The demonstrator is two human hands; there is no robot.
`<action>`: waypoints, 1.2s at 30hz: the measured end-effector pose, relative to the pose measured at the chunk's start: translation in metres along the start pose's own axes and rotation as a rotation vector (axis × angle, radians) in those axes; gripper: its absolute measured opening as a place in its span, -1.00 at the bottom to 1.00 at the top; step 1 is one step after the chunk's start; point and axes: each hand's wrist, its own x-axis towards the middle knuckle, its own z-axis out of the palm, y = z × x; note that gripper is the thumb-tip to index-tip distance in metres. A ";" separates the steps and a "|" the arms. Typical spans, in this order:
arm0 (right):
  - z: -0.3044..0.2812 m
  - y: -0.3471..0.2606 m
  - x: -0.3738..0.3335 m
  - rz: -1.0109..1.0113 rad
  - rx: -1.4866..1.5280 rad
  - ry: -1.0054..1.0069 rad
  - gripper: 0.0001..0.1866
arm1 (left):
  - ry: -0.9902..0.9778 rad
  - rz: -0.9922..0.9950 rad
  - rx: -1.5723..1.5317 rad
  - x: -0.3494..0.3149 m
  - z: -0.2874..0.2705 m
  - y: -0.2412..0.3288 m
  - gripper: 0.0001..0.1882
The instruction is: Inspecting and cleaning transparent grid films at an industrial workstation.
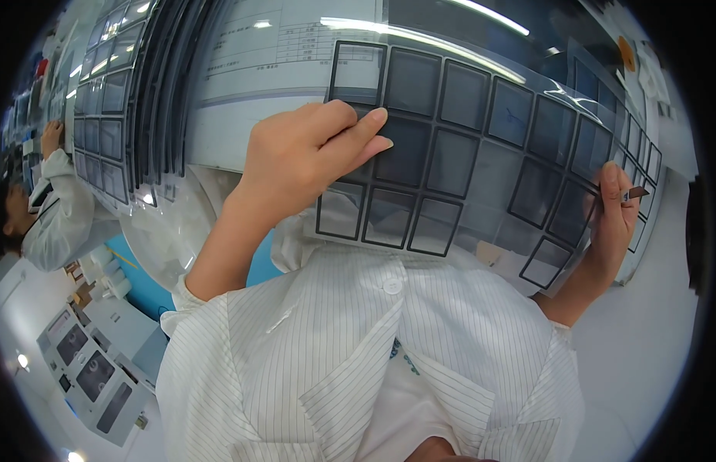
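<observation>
A clear plastic sheet carrying rows of dark, black-framed rectangular panels is held up in front of my chest, tilted. Some places in its grid show only clear film. My right hand grips the sheet's right edge, thumb on the near face. A small slim tool with a dark brown end sticks out from between its fingers; its kind is unclear. Over the sheet's upper left part is my left hand, fingers curled, with forefinger and thumb tips close together at a panel. Whether they pinch anything is hidden.
At left stand several similar panel sheets in an upright row. A printed paper form lies behind the sheet, and another panel sheet is at far right. A co-worker in a white coat works at left; a grey-white machine stands lower left.
</observation>
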 end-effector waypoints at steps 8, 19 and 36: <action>-0.003 -0.003 0.001 -0.032 -0.003 -0.046 -0.62 | -0.052 -0.116 -0.001 0.011 -0.003 0.009 -0.59; 0.007 -0.011 -0.002 -0.017 -0.025 0.014 -0.62 | -0.015 -0.067 0.048 0.010 -0.004 0.009 -0.63; 0.008 -0.006 0.002 -0.027 -0.010 -0.023 -0.62 | -0.195 0.185 0.054 0.042 0.010 0.013 -0.62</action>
